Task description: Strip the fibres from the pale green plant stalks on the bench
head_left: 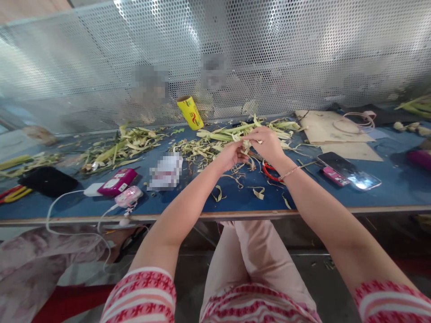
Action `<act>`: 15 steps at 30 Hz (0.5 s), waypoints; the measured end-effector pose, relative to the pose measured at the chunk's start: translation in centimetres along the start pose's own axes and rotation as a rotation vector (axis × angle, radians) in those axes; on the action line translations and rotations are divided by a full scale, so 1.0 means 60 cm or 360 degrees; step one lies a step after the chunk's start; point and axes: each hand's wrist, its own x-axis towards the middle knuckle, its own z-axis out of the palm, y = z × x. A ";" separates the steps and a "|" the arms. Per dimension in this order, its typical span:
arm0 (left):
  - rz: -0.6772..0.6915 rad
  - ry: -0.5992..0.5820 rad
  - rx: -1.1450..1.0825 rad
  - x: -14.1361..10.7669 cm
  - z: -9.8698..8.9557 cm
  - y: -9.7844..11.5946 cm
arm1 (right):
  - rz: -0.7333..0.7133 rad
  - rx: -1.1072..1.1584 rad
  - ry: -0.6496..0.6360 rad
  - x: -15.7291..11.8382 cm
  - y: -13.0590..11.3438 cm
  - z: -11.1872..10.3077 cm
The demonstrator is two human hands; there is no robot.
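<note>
My left hand (233, 156) and my right hand (267, 142) meet over the table, both with fingers pinched. Between the fingertips is a small pale plant piece (247, 144), whitish green and partly hidden by the fingers. A heap of light green stalks and strips (218, 134) lies just beyond and beside my hands. Brownish curled peelings (193, 150) spread to the left of them. Under my right wrist lies a red loop handle (269, 171), seemingly of scissors. A few loose strips (258, 193) rest nearer the table's front edge.
A yellow tube (191, 113) stands tilted near the perforated metal panel (286, 54). Left are a plant heap (121, 146), a magenta device (118, 181) with white cable and a black pouch (49, 181). Right are a phone (348, 170) and brown paper (332, 128). Someone's patterned trousers (50, 251) show lower left.
</note>
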 end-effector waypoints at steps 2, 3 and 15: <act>-0.0025 0.0003 -0.0007 -0.002 0.001 0.002 | -0.0037 -0.0076 0.0001 -0.002 0.001 0.001; -0.0040 0.0008 -0.0013 -0.003 0.002 0.003 | -0.0063 -0.0123 -0.0010 -0.003 0.002 0.002; -0.0178 0.0175 -0.0132 -0.014 0.014 0.019 | -0.0376 -0.0485 -0.0206 -0.004 0.016 0.005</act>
